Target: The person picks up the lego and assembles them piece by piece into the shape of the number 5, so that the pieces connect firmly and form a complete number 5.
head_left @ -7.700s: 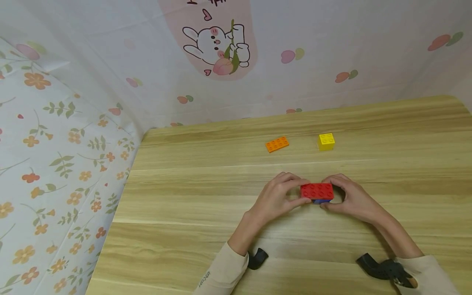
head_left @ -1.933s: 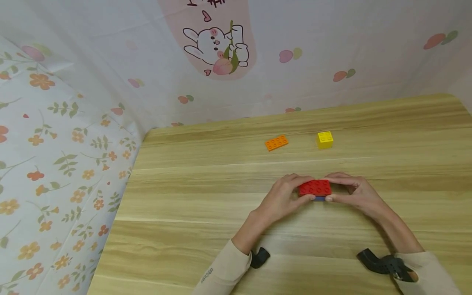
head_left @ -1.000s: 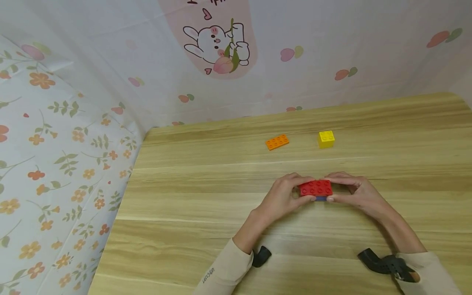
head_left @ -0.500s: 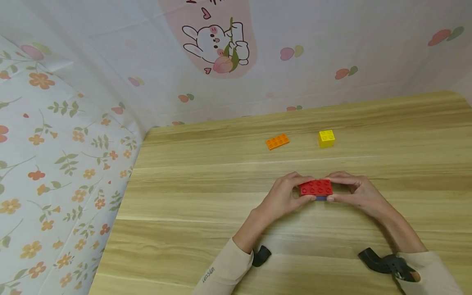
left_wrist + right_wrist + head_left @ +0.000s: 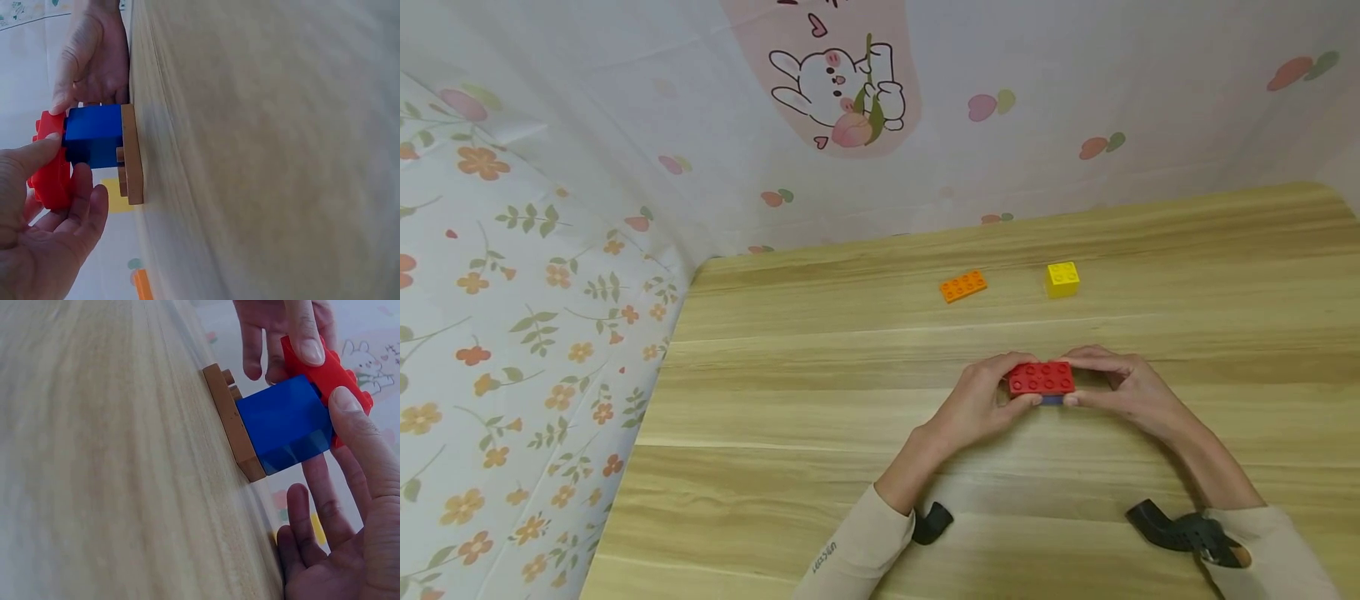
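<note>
L hand (image 5: 972,406) pinches L end of red brick (image 5: 1041,377), thumb on near side; orange plate (image 5: 962,286) lies flat on counter (image 5: 760,375), behind; red brick tops blue brick (image 5: 94,134) & overhangs it to L, fully pressed down or not can't tell; blue brick's on R end of brown plate (image 5: 133,165); yellow brick (image 5: 1062,280) farther back; R hand (image 5: 1135,393) pinches red brick's R end, thumb also near side.

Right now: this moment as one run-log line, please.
left hand: holds red brick | right hand: same | red brick: over blue brick, seating unclear | blue brick: on brown plate | orange plate, yellow brick: on table
</note>
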`<state>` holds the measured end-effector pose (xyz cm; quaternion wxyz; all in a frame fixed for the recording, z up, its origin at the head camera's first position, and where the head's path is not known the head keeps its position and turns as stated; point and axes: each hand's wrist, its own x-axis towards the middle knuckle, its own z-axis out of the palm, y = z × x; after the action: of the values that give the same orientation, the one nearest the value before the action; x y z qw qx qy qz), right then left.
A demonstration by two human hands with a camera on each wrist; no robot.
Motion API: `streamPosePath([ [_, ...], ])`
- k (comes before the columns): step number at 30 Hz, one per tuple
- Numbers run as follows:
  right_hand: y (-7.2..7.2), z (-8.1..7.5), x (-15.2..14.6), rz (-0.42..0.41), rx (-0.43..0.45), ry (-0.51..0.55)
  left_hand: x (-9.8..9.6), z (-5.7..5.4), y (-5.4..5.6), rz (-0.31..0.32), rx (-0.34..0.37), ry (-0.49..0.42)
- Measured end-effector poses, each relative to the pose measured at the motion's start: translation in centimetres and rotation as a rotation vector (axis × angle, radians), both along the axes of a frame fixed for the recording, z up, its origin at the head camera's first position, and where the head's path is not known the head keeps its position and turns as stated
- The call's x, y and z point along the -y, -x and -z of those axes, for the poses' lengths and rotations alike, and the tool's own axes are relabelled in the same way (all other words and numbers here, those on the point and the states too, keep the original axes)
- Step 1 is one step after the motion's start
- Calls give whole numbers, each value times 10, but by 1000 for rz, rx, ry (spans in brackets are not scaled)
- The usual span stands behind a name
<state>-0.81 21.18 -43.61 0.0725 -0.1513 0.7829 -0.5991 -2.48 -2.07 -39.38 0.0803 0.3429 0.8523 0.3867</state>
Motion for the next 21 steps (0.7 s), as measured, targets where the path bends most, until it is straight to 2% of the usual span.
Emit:
streamPosePath([
  [7, 1, -1, 1, -8, -12, -9, 0, -2, 1, 36, 11, 12],
  [12, 2, 0, 0, -33, -12, 41, -1, -3, 1, 36, 11, 28],
  [21, 2, 1, -1, -45, -3, 43, 0, -4, 1, 42, -5, 40],
])
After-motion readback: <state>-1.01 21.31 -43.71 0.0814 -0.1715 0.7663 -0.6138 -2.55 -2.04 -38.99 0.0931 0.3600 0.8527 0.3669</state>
